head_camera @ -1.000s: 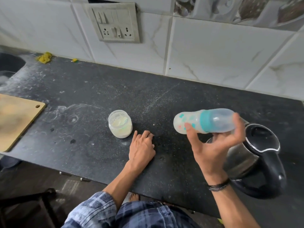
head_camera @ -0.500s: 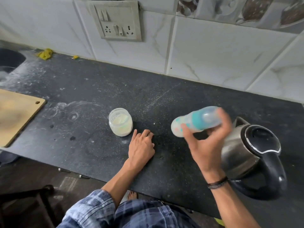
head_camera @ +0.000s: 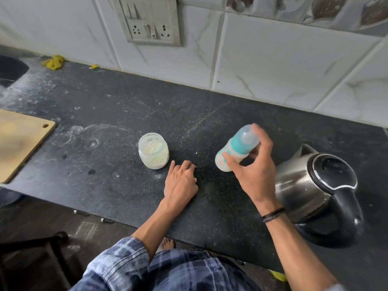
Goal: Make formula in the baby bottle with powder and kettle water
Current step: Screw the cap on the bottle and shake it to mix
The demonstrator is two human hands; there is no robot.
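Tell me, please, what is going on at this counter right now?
A person stands at a dark counter making up a baby bottle. The right hand grips the bottle, which is tilted in the air with its cap on and looks whitish inside. The left hand rests on the counter next to a small jar of pale powder. The kettle stands untouched on the right with its lid shut.

No text can be read; the baby bottle carries only coloured dots, no lettering.
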